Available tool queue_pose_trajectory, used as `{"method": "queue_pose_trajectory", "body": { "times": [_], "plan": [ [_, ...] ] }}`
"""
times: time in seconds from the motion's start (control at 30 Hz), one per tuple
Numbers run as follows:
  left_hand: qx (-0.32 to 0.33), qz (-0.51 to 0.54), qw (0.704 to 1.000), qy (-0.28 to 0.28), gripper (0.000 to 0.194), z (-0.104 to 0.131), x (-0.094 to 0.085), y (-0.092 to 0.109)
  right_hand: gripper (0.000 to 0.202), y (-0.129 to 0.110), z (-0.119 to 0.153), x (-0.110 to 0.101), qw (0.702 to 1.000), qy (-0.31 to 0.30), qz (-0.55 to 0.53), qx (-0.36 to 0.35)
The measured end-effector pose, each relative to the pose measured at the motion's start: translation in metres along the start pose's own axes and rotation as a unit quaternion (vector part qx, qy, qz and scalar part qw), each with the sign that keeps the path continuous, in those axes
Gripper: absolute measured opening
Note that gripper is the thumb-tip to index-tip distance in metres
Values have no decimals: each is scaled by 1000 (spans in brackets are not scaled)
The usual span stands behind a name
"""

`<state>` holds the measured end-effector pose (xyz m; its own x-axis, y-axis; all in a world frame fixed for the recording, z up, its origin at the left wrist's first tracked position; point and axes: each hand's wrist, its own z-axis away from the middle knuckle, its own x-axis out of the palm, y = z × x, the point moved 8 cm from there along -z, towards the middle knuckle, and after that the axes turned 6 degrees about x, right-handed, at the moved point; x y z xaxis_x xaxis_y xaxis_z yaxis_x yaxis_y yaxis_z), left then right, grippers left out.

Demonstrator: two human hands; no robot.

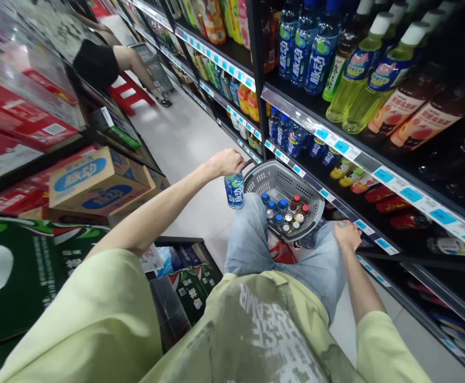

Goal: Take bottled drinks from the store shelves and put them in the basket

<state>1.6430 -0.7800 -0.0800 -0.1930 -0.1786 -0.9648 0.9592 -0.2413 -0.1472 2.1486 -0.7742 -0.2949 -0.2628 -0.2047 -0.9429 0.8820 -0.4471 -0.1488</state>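
Note:
My left hand (230, 161) grips a drink bottle (234, 190) with a blue label by its top, so the cap is hidden. The bottle hangs upright just left of my bent knee, beside a grey plastic shopping basket (320, 213). In the basket stand several bottles; some have blue caps (282, 204), some red caps (296, 199), others pale tops. My right hand (348, 235) lies over my other knee, close to the shelf edge, with nothing in it and its fingers loosely spread.
Drink shelves (304, 109) with price tags run along the right. Cardboard cartons (97, 181) and green boxes (13, 271) are stacked on the left. Farther down the aisle a person (97, 58) sits on a red stool (131, 93) near another basket (152, 66).

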Motion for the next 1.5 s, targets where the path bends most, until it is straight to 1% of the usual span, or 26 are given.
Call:
{"method": "queue_pose_trajectory", "body": {
  "times": [0.1,0.17,0.3,0.43,0.53,0.73,0.87,1.0,1.13,1.27,1.4,1.5],
  "plan": [
    [-19,16,999,21,54,4,-3,-7,50,1,-1,1,1000,4,2,-3],
    [-15,32,998,42,55,3,-3,-8,51,1,-2,1,1000,7,6,-5],
    [39,51,996,66,51,-7,-2,6,51,1,-1,0,1000,11,16,-7],
    [84,51,994,54,46,-11,-2,20,51,1,0,-2,1000,13,13,-6],
    [101,64,992,42,39,-4,-3,23,50,2,1,-2,1000,12,10,-2],
    [136,121,983,19,39,17,-3,15,51,4,0,-1,1000,6,3,-1],
    [136,147,980,4,38,22,3,5,51,2,1,-2,1000,3,3,-1],
    [102,148,983,26,44,15,7,-7,51,2,2,-3,1000,2,4,0],
    [37,117,992,27,49,2,9,-18,52,3,2,-3,1000,1,6,-3],
    [-44,79,996,25,50,-9,5,-20,51,4,1,-3,1000,5,11,-3],
    [-118,69,990,26,51,-18,4,-19,51,4,0,-2,1000,9,14,-2],
    [-138,89,985,44,49,-24,7,-22,50,4,-1,-2,1000,12,14,-3]
  ]
}}
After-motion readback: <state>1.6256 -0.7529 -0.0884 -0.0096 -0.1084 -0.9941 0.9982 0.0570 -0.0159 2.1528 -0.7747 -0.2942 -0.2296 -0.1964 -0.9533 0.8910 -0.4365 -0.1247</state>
